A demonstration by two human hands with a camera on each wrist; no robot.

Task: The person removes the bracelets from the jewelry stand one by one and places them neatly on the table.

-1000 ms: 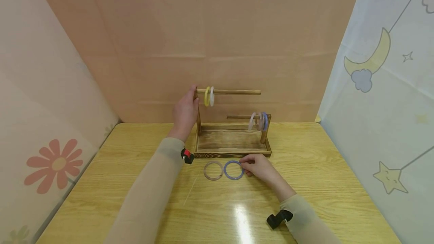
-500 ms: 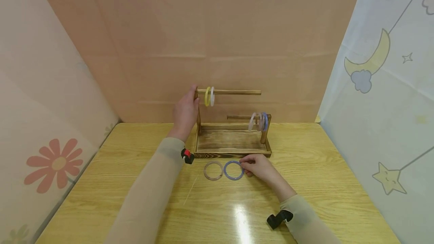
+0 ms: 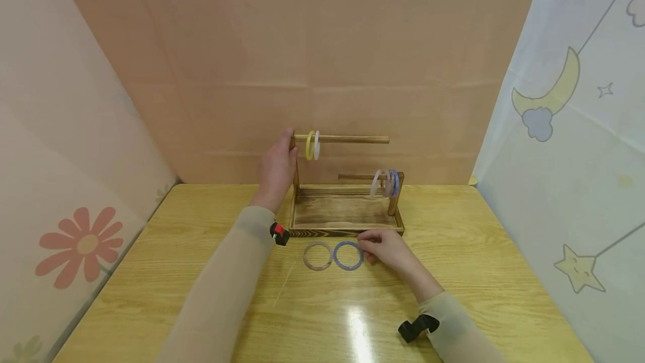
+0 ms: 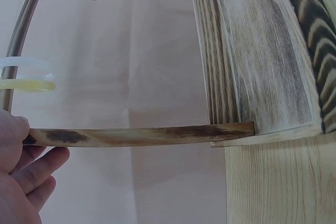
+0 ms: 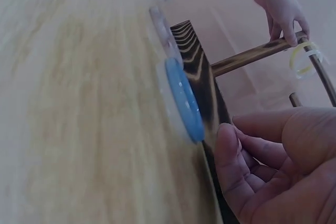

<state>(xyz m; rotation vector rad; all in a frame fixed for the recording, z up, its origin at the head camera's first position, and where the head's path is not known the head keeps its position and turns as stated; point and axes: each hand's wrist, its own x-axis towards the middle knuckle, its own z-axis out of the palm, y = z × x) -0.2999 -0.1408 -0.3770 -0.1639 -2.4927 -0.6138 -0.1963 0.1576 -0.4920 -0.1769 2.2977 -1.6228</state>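
My left hand [image 3: 276, 170] grips the top of the left post of a dark-grained wooden bangle stand [image 3: 347, 233], thumb on one side and fingers on the other. Just in front of the stand, a blue bangle [image 3: 348, 255] lies flat on the table, with a pale brownish bangle [image 3: 317, 256] close to its left. Beside the blue bangle's right edge is my right hand [image 3: 385, 248], its fingers loosely curled and thumb near the index fingertip. The right wrist view shows a small gap between that thumb and the blue bangle [image 5: 185, 99].
A yellow bangle [image 3: 309, 145] and a white bangle [image 3: 316, 145] hang on the stand's upper bar [image 3: 353, 139]. Several bangles, among them a blue-violet bangle [image 3: 395, 184], hang at the right end of the lower bar [image 3: 355, 176]. The wooden table [image 3: 166, 273] meets a curtain behind.
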